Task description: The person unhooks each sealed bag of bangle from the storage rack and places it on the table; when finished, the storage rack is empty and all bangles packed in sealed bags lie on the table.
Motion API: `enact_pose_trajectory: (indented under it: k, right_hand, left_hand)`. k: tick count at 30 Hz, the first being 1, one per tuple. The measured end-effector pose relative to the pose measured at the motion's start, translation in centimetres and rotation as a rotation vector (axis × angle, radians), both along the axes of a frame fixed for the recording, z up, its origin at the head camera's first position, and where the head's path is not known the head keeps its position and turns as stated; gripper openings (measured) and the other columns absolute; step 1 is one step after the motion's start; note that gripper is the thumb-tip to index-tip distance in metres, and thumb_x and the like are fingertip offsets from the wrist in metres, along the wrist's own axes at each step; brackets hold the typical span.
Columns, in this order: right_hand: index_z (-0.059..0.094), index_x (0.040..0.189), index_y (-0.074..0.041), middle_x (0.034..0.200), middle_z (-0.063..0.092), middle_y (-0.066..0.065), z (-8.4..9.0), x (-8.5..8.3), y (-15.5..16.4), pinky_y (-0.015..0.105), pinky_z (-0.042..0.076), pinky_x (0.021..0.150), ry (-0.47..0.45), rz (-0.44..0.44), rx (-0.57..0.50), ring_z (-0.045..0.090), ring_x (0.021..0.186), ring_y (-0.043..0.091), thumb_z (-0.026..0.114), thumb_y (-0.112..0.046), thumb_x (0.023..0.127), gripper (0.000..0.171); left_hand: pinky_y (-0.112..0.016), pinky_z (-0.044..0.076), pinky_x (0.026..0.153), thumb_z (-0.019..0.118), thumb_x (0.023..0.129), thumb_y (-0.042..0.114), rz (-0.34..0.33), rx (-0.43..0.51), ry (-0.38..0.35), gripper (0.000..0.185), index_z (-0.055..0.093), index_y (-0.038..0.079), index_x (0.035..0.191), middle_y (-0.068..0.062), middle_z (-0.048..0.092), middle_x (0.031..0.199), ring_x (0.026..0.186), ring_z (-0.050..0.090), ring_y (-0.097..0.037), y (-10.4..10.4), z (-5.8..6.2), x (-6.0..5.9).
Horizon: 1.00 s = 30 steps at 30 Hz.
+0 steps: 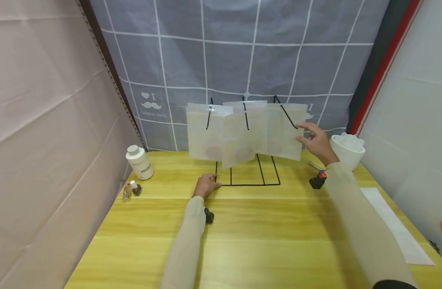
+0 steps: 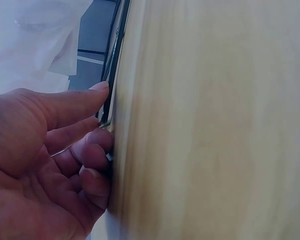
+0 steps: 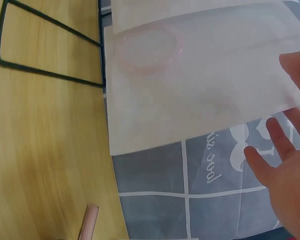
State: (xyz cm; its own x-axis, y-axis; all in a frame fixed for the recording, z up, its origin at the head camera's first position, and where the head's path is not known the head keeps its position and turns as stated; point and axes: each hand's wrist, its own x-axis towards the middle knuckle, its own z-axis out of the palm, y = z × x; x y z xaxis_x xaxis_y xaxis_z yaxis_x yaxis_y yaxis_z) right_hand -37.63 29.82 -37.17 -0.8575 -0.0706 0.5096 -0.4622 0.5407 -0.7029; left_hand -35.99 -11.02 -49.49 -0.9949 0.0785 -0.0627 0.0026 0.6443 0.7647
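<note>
A black wire rack (image 1: 250, 185) stands on the table against the curtain. From its hooks hang three translucent bags: a left bag (image 1: 203, 132), a middle bag (image 1: 242, 140) and a right bag (image 1: 284, 136). Through the right bag (image 3: 200, 85) in the right wrist view a pinkish ring shape shows. My left hand (image 1: 205, 186) holds the front left corner of the rack's base; in the left wrist view its thumb lies on the wire (image 2: 110, 95) with the fingers curled at the corner. Beside the right bag's outer edge, near a hook tip, my right hand (image 1: 317, 142) has its fingers spread, holding nothing.
On the left stand a white bottle (image 1: 139, 162), a small dark bottle with a white cap (image 1: 136, 188) and a small pinkish bottle (image 1: 126, 192). A white pot (image 1: 347, 150) is behind my right forearm. A white sheet (image 1: 394, 224) lies along the right edge.
</note>
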Motion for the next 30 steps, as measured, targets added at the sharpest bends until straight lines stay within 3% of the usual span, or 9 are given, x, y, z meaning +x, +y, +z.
enact_pose_trajectory:
  k: [4,7,10,13,15,18,23,27,30]
  right_hand:
    - [0.058,0.139,0.001,0.142,0.052,0.022,0.1,-0.3,-0.5,0.055,0.042,0.104,-0.007,-0.001,-0.015,0.048,0.125,0.032,0.067,-0.007,0.097,0.044]
    - [0.056,0.142,0.0,0.145,0.051,0.021,0.3,-0.3,-1.2,0.039,0.046,0.103,-0.056,-0.006,-0.025,0.048,0.127,0.03,0.066,-0.009,0.098,0.047]
    - [0.054,0.144,0.0,0.149,0.05,0.021,1.3,0.3,-2.2,0.021,0.047,0.095,-0.097,0.007,-0.046,0.047,0.133,0.032,0.066,-0.007,0.097,0.049]
    - [0.053,0.144,0.003,0.149,0.048,0.025,2.6,1.4,-3.4,0.012,0.045,0.081,-0.102,0.013,-0.048,0.051,0.127,0.038,0.065,-0.004,0.097,0.049]
    - [0.053,0.143,0.005,0.147,0.048,0.028,3.2,2.1,-4.0,0.011,0.046,0.07,-0.094,0.011,-0.043,0.058,0.114,0.036,0.065,-0.003,0.096,0.049]
    - [0.053,0.141,0.007,0.145,0.048,0.032,3.3,2.3,-4.1,0.013,0.045,0.059,-0.077,0.018,-0.037,0.062,0.093,0.021,0.065,-0.001,0.095,0.048]
    - [0.052,0.145,0.002,0.147,0.048,0.029,1.5,0.8,-2.9,0.015,0.044,0.057,-0.067,0.022,-0.027,0.056,0.078,-0.001,0.065,-0.004,0.097,0.05]
    - [0.052,0.148,-0.007,0.149,0.049,0.022,0.2,0.1,-2.0,0.016,0.041,0.056,-0.049,0.005,0.011,0.051,0.071,0.0,0.065,-0.013,0.099,0.051]
    - [0.054,0.145,-0.003,0.147,0.051,0.024,1.0,1.7,-2.6,0.017,0.039,0.056,-0.026,0.004,0.026,0.051,0.069,0.005,0.065,-0.008,0.098,0.049]
  left_hand:
    - [-0.053,0.043,0.11,0.074,0.094,0.018,-0.002,-0.011,-0.007,0.05,0.06,0.007,0.141,-0.017,0.056,0.145,0.136,0.049,-0.038,0.1,-0.1,0.1]
    - [-0.053,0.042,0.111,0.074,0.094,0.019,0.002,-0.012,-0.011,0.05,0.06,0.008,0.141,-0.017,0.055,0.146,0.137,0.048,-0.038,0.1,-0.1,0.1]
    - [-0.053,0.041,0.112,0.073,0.094,0.019,0.009,-0.004,-0.011,0.051,0.059,0.008,0.142,-0.016,0.055,0.147,0.139,0.046,-0.038,0.1,0.0,0.1]
    - [-0.052,0.04,0.113,0.073,0.094,0.019,0.013,0.002,-0.01,0.051,0.059,0.008,0.142,-0.016,0.054,0.147,0.14,0.045,-0.037,0.1,0.1,0.1]
    - [-0.052,0.039,0.114,0.073,0.094,0.019,0.014,0.002,-0.006,0.051,0.059,0.007,0.142,-0.016,0.054,0.147,0.14,0.045,-0.038,0.1,0.0,0.1]
    - [-0.052,0.04,0.113,0.073,0.094,0.018,0.01,-0.008,0.004,0.05,0.06,0.006,0.141,-0.017,0.054,0.147,0.139,0.046,-0.038,0.1,0.0,0.0]
    - [-0.052,0.041,0.113,0.073,0.094,0.018,0.004,-0.013,0.006,0.05,0.06,0.007,0.141,-0.017,0.055,0.146,0.139,0.047,-0.038,0.1,0.0,0.0]
    - [-0.052,0.042,0.111,0.072,0.095,0.018,-0.004,-0.007,0.003,0.05,0.06,0.007,0.141,-0.017,0.055,0.146,0.138,0.048,-0.037,0.1,0.1,0.1]
    - [-0.053,0.042,0.111,0.072,0.095,0.018,-0.004,-0.002,-0.003,0.05,0.059,0.008,0.142,-0.017,0.055,0.146,0.138,0.048,-0.037,0.0,0.2,0.1]
